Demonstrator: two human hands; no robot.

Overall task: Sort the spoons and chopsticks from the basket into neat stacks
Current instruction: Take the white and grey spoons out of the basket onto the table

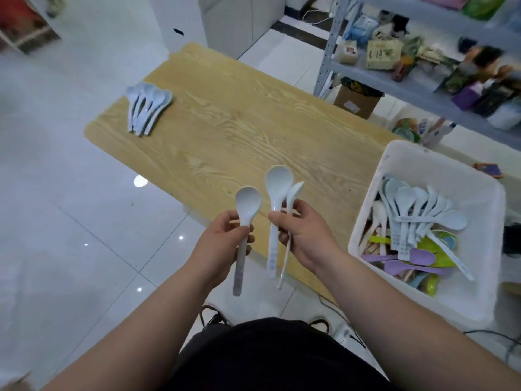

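Both bare forearms rise from 7 and 5 o'clock toward the centre. The left hand (220,244) pinches a single spoon (247,203) between thumb and curled fingers. The right hand (306,238), at its 3 o'clock, grips two spoons (278,180), bowls toward 12 o'clock.

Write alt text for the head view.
The left hand holds one pale spoon, the right hand two spoons, above a wooden table. A stack of pale spoons lies at its far left corner; a white basket of mixed utensils sits right.
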